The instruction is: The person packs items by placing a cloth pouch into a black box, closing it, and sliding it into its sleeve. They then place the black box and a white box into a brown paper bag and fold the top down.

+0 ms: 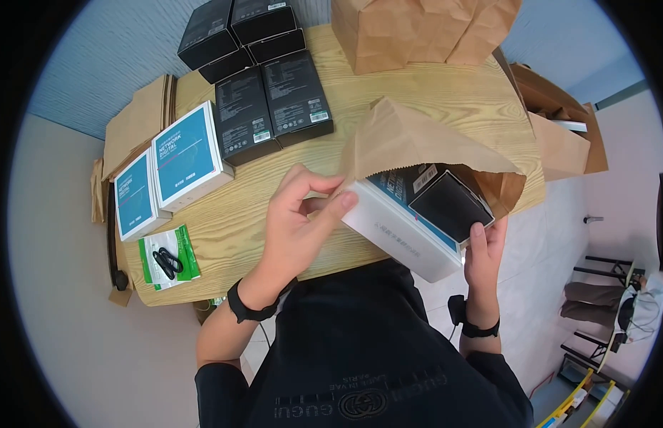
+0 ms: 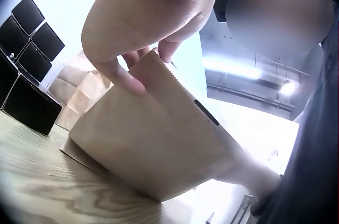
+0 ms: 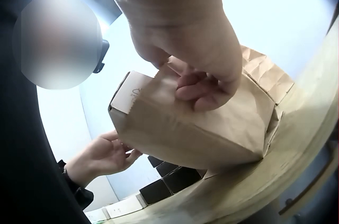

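Note:
A brown paper bag with a serrated mouth is tilted toward me above the table's front edge. Partly inside it are a white box with a blue top and, lying over that, a small black box; both stick out of the mouth. My left hand pinches the bag's rim on the left, its thumb by the white box's corner. On the right, my right hand grips the bag's rim, thumb beside the black box. The right wrist view shows its fingers curled against the outer paper.
Black boxes are stacked at the back left. Two blue-topped white boxes lie left of them, near a green-and-white packet with a black cable. Another paper bag stands behind; an open carton is beyond the right edge.

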The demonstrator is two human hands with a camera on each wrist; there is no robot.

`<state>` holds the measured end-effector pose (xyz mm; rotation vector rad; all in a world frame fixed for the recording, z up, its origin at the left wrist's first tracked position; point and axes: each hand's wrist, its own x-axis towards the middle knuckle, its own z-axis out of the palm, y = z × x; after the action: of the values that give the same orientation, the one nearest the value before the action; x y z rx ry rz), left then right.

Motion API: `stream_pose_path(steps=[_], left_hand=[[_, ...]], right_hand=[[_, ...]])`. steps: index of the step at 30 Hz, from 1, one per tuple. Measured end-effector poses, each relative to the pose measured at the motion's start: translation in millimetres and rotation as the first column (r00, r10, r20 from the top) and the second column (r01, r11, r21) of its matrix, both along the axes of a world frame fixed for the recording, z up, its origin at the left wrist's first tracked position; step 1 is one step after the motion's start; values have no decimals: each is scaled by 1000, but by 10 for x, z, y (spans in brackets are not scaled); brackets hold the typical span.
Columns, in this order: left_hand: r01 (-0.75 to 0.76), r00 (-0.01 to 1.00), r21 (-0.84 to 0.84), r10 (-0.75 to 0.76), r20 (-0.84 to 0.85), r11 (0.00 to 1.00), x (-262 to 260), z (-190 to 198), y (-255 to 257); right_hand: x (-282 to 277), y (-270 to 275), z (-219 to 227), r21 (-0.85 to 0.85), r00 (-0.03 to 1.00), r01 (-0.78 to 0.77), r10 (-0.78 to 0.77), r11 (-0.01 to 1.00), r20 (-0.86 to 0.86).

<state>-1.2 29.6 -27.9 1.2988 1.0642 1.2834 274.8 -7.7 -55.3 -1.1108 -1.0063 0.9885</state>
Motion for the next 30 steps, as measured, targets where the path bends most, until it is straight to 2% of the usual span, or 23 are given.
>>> stream_pose_path(steps=[2,4,5,7,8,10,12,14,16,17,19,21,22,23,24,25,27,28,29,30], left_hand=[[-25,1000,12,25,-3,1000,14,-18,21],[-87,996,58,88,-13,995,15,-67,55],[-84,996,58,85,-13,995,-5,-56,84],[-127,937,332,223,-269,935,-66,27,169],[-127,937,333,223,-268,934,-76,138,210],[-193,957,306,248,-153,932,-93,541,284],[-225,965,228,249,-86,947,-117,950,350],[-205,970,245,230,-79,948,-260,1167,459],[-186,975,260,212,-73,947,-359,1256,549],[-216,972,261,233,-36,941,-385,1275,579],[-252,965,263,261,2,931,-438,1288,552],[-160,969,171,188,-158,972,-479,1275,455],[-165,969,168,192,-158,972,-462,1254,471],[-91,979,224,128,-157,970,-413,1212,505],[-16,985,280,63,-158,960,-383,1162,538],[-18,986,281,64,-156,960,-393,1027,582],[245,964,250,-263,43,937,-414,765,684],[361,928,65,-365,77,930,-473,734,670],[366,926,64,-370,76,928,-490,682,646],[377,923,138,-384,27,916,-490,590,617]], right_hand=[[39,0,-20,4,998,57,-57,998,10],[163,-30,-70,31,999,-46,46,998,21],[194,-45,-57,31,999,-43,43,999,22],[179,7,155,75,996,-81,77,994,51],[212,70,218,76,996,-80,76,994,52],[307,258,356,173,987,121,-136,978,80],[283,470,727,185,986,154,-162,971,31],[249,666,1049,202,983,182,-182,962,-22],[232,797,1252,219,989,74,-43,973,-142],[226,808,1319,222,989,66,-35,973,-142],[197,833,1395,304,992,-115,123,946,-7],[155,820,1361,335,992,-123,119,934,32],[150,814,1343,323,981,-196,180,926,78],[146,814,1324,306,963,-268,240,914,124],[145,822,1301,303,962,-271,244,914,126],[147,841,1271,254,957,-279,249,926,146],[147,838,1221,210,955,-278,246,937,166],[107,780,1184,227,979,-201,191,953,68],[83,750,1114,236,991,-121,132,964,-31],[544,824,740,299,985,-54,2,953,173]])
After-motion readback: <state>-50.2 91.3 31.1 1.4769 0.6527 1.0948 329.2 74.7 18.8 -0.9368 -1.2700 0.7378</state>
